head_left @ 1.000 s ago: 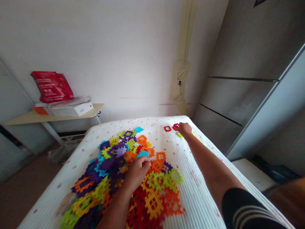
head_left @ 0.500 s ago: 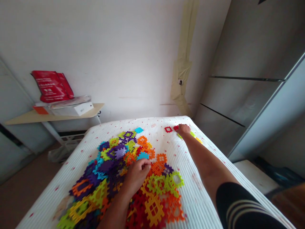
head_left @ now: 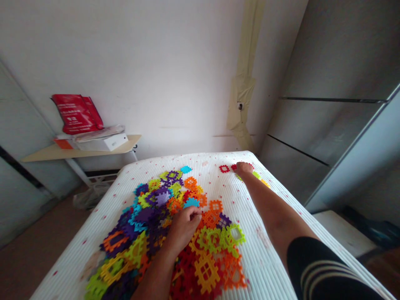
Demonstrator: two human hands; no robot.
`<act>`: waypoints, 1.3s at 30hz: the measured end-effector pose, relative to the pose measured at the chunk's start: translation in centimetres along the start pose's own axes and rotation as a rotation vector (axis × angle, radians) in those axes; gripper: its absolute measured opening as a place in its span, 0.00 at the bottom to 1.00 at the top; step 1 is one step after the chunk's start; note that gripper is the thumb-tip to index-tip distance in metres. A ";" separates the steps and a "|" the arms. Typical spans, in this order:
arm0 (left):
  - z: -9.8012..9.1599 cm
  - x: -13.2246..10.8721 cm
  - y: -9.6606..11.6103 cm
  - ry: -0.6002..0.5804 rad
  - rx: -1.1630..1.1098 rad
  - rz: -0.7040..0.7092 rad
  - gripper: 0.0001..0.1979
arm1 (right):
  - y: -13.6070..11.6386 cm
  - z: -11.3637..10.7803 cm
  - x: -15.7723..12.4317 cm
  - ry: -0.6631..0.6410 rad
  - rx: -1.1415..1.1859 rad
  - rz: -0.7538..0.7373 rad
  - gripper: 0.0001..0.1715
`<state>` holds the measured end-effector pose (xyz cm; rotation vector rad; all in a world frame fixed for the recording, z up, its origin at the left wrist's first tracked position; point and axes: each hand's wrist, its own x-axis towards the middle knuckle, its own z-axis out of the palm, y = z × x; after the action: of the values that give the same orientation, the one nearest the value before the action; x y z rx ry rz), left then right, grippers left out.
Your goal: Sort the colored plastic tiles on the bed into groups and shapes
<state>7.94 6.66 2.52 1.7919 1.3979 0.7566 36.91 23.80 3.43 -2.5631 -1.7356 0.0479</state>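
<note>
A large pile of notched plastic tiles in purple, orange, green, yellow, blue and red lies on the white bed cover. My left hand rests over the middle of this pile with its fingers curled, close to a blue tile and an orange tile; what it holds, if anything, is hidden. My right hand reaches to the far right, its fingers closed down on red tiles, right of a separate red tile. Green tiles and a yellow tile lie beside it.
At the left, a small table holds a red bag and a white box. A grey cabinet stands along the right side. Behind the bed is a wall with a taped socket.
The whole view has shifted slightly, so things appear a little further right. Both hands stay at nearly the same spots over the tiles.
</note>
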 end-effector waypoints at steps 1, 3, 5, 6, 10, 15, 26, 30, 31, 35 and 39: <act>0.0 0.0 0.0 0.000 -0.005 -0.001 0.12 | 0.0 -0.2 -0.2 0.007 0.003 -0.009 0.19; 0.0 0.1 0.0 0.004 -0.010 -0.010 0.12 | -0.2 -0.8 -0.8 0.039 0.015 -0.044 0.19; 0.0 0.1 -0.1 0.009 0.003 -0.010 0.12 | -0.7 -1.4 -1.8 0.084 0.039 -0.112 0.19; 0.0 0.1 -0.2 0.008 0.017 -0.001 0.12 | -1.1 -1.6 -2.5 0.103 0.056 -0.158 0.19; 0.2 0.2 -0.3 -0.010 0.131 0.043 0.10 | -4.1 -1.1 -6.1 0.083 0.155 -0.407 0.17; 0.2 0.0 -0.3 -0.005 0.179 0.059 0.10 | -8.3 0.7 -10.8 -0.021 0.270 -0.673 0.12; 0.1 -0.2 -0.3 0.014 0.104 0.064 0.10 | -11.5 3.1 -12.8 -0.044 0.406 -0.704 0.17; 0.1 0.0 -0.4 0.049 0.109 0.062 0.10 | -10.9 3.1 -12.9 -0.051 0.550 -0.675 0.12; 0.1 0.0 -0.5 0.059 0.089 0.053 0.10 | -10.7 3.0 -12.9 -0.059 0.594 -0.670 0.11; -0.1 0.4 -0.4 0.143 -0.205 -0.086 0.07 | -10.0 2.3 -12.9 -0.110 0.775 -0.685 0.09; -0.6 0.6 0.0 0.284 -0.605 -0.158 0.16 | -9.5 1.0 -13.3 -0.119 0.926 -0.753 0.09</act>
<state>7.56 7.39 2.84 1.1251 1.2815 1.2277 23.08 14.99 2.92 -1.2251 -1.9403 0.7639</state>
